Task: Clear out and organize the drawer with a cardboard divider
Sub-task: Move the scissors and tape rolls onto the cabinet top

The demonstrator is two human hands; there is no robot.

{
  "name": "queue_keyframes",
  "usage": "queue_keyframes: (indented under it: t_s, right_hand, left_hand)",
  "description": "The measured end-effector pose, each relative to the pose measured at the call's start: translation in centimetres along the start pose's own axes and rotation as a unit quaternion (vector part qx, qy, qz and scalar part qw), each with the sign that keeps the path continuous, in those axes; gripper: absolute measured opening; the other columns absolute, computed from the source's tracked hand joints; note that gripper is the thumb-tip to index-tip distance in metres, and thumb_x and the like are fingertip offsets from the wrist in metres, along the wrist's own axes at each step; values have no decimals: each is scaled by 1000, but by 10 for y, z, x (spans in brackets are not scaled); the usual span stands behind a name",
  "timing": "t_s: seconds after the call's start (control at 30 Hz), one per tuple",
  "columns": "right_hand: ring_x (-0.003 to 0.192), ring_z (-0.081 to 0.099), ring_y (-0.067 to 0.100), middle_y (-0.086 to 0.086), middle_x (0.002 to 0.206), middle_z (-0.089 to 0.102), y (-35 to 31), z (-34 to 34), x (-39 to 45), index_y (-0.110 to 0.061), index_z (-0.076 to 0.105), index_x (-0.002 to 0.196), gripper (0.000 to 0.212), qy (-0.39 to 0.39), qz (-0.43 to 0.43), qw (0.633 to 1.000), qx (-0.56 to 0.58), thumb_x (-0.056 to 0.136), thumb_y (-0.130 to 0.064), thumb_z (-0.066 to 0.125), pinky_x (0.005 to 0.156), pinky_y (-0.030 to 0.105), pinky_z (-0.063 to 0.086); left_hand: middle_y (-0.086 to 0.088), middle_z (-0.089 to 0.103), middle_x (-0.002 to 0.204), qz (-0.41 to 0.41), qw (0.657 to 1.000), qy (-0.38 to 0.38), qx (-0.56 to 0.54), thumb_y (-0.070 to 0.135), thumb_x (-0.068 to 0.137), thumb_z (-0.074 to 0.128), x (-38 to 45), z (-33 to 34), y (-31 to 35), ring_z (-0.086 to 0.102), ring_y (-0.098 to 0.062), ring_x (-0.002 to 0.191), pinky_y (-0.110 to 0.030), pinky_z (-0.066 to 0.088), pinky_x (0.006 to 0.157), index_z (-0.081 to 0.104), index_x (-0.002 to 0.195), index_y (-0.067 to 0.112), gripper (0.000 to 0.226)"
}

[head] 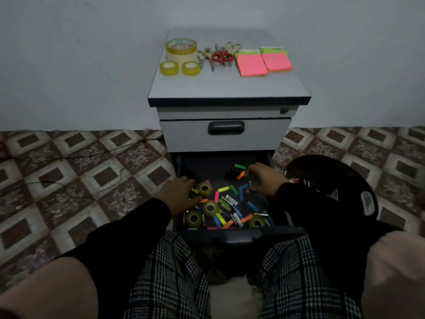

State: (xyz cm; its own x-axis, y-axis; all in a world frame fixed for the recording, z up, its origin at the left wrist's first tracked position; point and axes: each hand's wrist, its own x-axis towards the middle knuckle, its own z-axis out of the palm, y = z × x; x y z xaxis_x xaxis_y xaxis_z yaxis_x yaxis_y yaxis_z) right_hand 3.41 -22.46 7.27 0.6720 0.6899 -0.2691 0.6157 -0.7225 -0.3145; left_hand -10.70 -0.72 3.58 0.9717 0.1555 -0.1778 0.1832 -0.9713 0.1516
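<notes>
Grey cabinet top: tape rolls, scissors, sticky pads; patterned tile floor.

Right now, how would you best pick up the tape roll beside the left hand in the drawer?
Pinch the tape roll across its outer rim from above: it lies flat, hole facing up, and the drawer is open on top. The left hand beside it looks best placed.

Domestic room: patterned tile floor, plain wall, grey pedestal cabinet carrying stationery.
</notes>
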Motion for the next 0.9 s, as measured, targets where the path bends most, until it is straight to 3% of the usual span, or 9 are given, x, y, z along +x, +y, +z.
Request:
queue_keyframes:
  t_s: [0.23, 0.47, 0.63, 0.9]
  right_hand:
    - [117, 52, 28, 11, 129, 51, 23, 51, 11, -9, 54, 121, 40, -104, 46, 993, -8, 84, -17, 67, 93, 28, 41]
    - [116, 56, 28, 13, 127, 57, 40, 85, 27, -8, 49, 130, 51, -199, 113, 972, -52, 86, -25, 65, 94, 32, 45]
    - [114, 58, 26, 11, 126, 58, 46, 104, 35, -12, 45, 135, 58, -216, 141, 963, -81, 83, -26, 67, 93, 33, 49]
    - [115, 58, 25, 13, 128, 57, 51, 120, 46, -4, 50, 128, 43, -210, 224, 948, -87, 91, -25, 57, 93, 31, 48]
  left_hand:
    - [-6, 46, 132, 0, 990, -107, 92, 49, 93, 46, 9, 29, 2, 46, -27, 122, -37, 31, 100, 46, 132, 21, 48]
    - [-9, 50, 133, 35, 962, -155, 222, 39, 92, 47, 26, 55, -1, 45, -27, 123, -41, 22, 109, 48, 130, 17, 44]
    - [-8, 53, 134, 42, 952, -181, 243, 43, 89, 50, 36, 72, -1, 37, -29, 133, -50, 5, 117, 50, 132, 15, 52]
    - [-9, 47, 142, 28, 956, -192, 221, 45, 88, 51, 47, 90, -1, 19, -33, 142, -51, 1, 117, 36, 143, 18, 63]
